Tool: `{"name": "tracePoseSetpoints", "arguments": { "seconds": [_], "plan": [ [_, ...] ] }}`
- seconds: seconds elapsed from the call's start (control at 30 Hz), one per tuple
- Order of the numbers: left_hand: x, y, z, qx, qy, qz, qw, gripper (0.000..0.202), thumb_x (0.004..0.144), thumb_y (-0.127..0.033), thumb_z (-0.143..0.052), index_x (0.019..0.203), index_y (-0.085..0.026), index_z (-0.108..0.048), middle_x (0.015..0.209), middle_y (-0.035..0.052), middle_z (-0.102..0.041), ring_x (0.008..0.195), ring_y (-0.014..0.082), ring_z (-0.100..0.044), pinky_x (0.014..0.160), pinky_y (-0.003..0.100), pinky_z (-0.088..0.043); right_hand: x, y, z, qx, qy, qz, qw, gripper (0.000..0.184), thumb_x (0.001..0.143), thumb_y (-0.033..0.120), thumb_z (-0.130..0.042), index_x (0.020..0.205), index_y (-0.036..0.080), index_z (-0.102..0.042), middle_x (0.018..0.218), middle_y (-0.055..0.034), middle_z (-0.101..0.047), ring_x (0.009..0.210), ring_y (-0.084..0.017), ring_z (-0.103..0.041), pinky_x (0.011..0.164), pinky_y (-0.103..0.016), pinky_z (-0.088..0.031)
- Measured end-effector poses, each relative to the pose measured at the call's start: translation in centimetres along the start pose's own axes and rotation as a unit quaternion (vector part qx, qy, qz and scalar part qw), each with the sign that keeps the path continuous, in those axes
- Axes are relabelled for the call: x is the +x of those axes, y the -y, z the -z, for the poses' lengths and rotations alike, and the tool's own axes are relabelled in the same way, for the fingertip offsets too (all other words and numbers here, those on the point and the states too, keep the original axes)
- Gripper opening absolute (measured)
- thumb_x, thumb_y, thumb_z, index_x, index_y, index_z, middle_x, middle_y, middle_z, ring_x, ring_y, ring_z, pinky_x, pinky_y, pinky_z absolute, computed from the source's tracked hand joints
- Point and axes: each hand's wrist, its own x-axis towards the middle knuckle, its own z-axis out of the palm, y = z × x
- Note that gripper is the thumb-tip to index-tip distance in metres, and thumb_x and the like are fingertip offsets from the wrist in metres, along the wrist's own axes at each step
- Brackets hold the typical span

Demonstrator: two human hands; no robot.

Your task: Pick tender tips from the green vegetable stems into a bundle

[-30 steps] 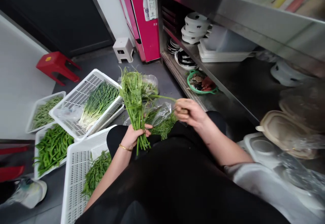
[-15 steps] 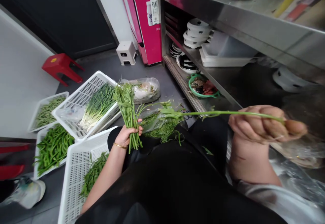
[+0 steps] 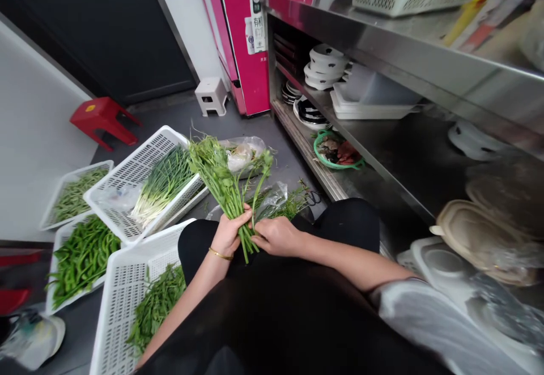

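My left hand [image 3: 230, 232] is closed around a bunch of leafy green stems [image 3: 221, 179], its leaves pointing away from me and the cut ends poking out below my fist. Right beside it, my right hand [image 3: 278, 235] pinches a single leafy stem [image 3: 257, 191] that stands against the bunch, leaning right at its tip. Both hands are over my lap, nearly touching. Just beyond them a clear plastic bag [image 3: 274, 196] lies with loose thin greens [image 3: 291, 204], partly hidden by my right hand.
White baskets at left hold scallions [image 3: 164, 182], green peppers [image 3: 87, 256], green beans [image 3: 76, 196] and leafy greens [image 3: 155, 304]. A steel shelf [image 3: 382, 46] with dishes runs along the right. A red stool [image 3: 104, 115] and white stool [image 3: 211, 94] stand farther back. Another person's shoe [image 3: 40, 335] is at lower left.
My right hand has come from far right to beside my left hand, bringing the single stem upright against the bunch. The bunch has tilted and moved slightly right.
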Motion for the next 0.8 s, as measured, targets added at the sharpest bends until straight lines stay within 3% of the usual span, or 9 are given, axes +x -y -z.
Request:
{"name": "tracePoseSetpoints", "arguments": {
  "seconds": [0.1, 0.2, 0.27, 0.33, 0.4, 0.43, 0.57, 0.67, 0.8],
  "plan": [
    [-0.2, 0.2, 0.2, -0.006, 0.023, 0.024, 0.999, 0.028, 0.058, -0.015, -0.077, 0.08, -0.013, -0.06, 0.065, 0.001, -0.064, 0.058, 0.0121, -0.06, 0.055, 0.022, -0.048, -0.1, 0.2, 0.2, 0.036, 0.021, 0.009, 0.999, 0.029, 0.084, 0.041, -0.05, 0.077, 0.014, -0.058, 0.077, -0.0069, -0.064, 0.064, -0.014, -0.058, 0.054, -0.023, -0.035],
    [-0.7, 0.0, 0.4, -0.01, 0.057, 0.038, 0.998, 0.03, 0.059, -0.014, -0.076, 0.084, -0.013, -0.059, 0.064, 0.0012, -0.063, 0.053, 0.0114, -0.058, 0.052, 0.022, -0.047, -0.2, -1.1, 1.1, 0.178, -0.014, -0.012, 0.984, 0.032, 0.081, 0.044, -0.053, 0.068, 0.015, -0.058, 0.067, -0.0021, -0.062, 0.058, -0.01, -0.055, 0.054, -0.021, -0.036],
    [-0.9, -0.2, 0.5, -0.015, 0.076, 0.036, 0.996, 0.03, 0.06, -0.014, -0.075, 0.086, -0.013, -0.059, 0.065, 0.0017, -0.063, 0.054, 0.0116, -0.058, 0.05, 0.021, -0.047, -0.1, -2.5, 1.8, 0.31, -0.062, -0.082, 0.945, 0.031, 0.081, 0.043, -0.052, 0.07, 0.015, -0.058, 0.06, 0.0005, -0.058, 0.052, -0.008, -0.052, 0.052, -0.02, -0.038],
    [-1.1, -0.3, 0.4, -0.016, 0.09, 0.033, 0.995, 0.029, 0.06, -0.014, -0.074, 0.084, -0.013, -0.059, 0.065, 0.0015, -0.062, 0.055, 0.0119, -0.058, 0.05, 0.021, -0.047, 0.2, -3.8, 2.5, 0.432, -0.093, -0.163, 0.882, 0.029, 0.078, 0.043, -0.055, 0.078, 0.014, -0.058, 0.056, 0.0026, -0.054, 0.046, -0.008, -0.049, 0.046, -0.02, -0.039],
    [-1.1, -0.3, 0.2, -0.013, 0.098, 0.029, 0.995, 0.028, 0.06, -0.014, -0.074, 0.084, -0.013, -0.059, 0.066, 0.0014, -0.062, 0.055, 0.0119, -0.059, 0.05, 0.022, -0.047, 0.8, -4.4, 2.9, 0.515, -0.102, -0.197, 0.828, 0.031, 0.072, 0.043, -0.061, 0.083, 0.014, -0.057, 0.056, 0.0038, -0.054, 0.042, -0.008, -0.049, 0.041, -0.019, -0.039],
    [-1.2, -0.2, 0.1, -0.01, 0.1, 0.027, 0.995, 0.028, 0.06, -0.013, -0.074, 0.084, -0.013, -0.059, 0.066, 0.0015, -0.062, 0.055, 0.012, -0.059, 0.05, 0.022, -0.047, 1.2, -4.5, 3.1, 0.538, -0.106, -0.195, 0.813, 0.031, 0.07, 0.043, -0.064, 0.081, 0.015, -0.056, 0.055, 0.004, -0.054, 0.042, -0.008, -0.049, 0.04, -0.019, -0.039],
    [-1.3, 0.0, -0.3, 0.001, 0.096, 0.035, 0.995, 0.03, 0.061, -0.012, -0.073, 0.087, -0.012, -0.059, 0.068, 0.0021, -0.062, 0.055, 0.0121, -0.059, 0.05, 0.022, -0.048, 2.2, -3.7, 3.3, 0.532, -0.146, -0.16, 0.818, 0.03, 0.066, 0.04, -0.069, 0.066, 0.014, -0.054, 0.048, 0.0043, -0.052, 0.042, -0.007, -0.05, 0.042, -0.018, -0.04],
    [-1.4, 0.1, -0.3, 0.004, 0.086, 0.04, 0.996, 0.029, 0.061, -0.013, -0.073, 0.086, -0.012, -0.058, 0.066, 0.002, -0.062, 0.051, 0.0111, -0.058, 0.048, 0.021, -0.046, 2.2, -3.3, 3.4, 0.53, -0.144, -0.157, 0.821, 0.029, 0.065, 0.04, -0.069, 0.065, 0.014, -0.055, 0.048, 0.0039, -0.054, 0.041, -0.007, -0.05, 0.041, -0.017, -0.04],
    [-1.4, 0.5, -0.1, -0.033, 0.092, 0.038, 0.994, 0.027, 0.061, -0.013, -0.071, 0.085, -0.012, -0.058, 0.061, 0.0005, -0.06, 0.045, 0.009, -0.053, 0.043, 0.02, -0.042, 1.9, -3.7, 2.9, 0.612, -0.08, -0.147, 0.773, 0.035, 0.064, 0.045, -0.068, 0.072, 0.013, -0.055, 0.049, 0.0036, -0.056, 0.041, -0.009, -0.053, 0.043, -0.02, -0.045]
  ]
}}
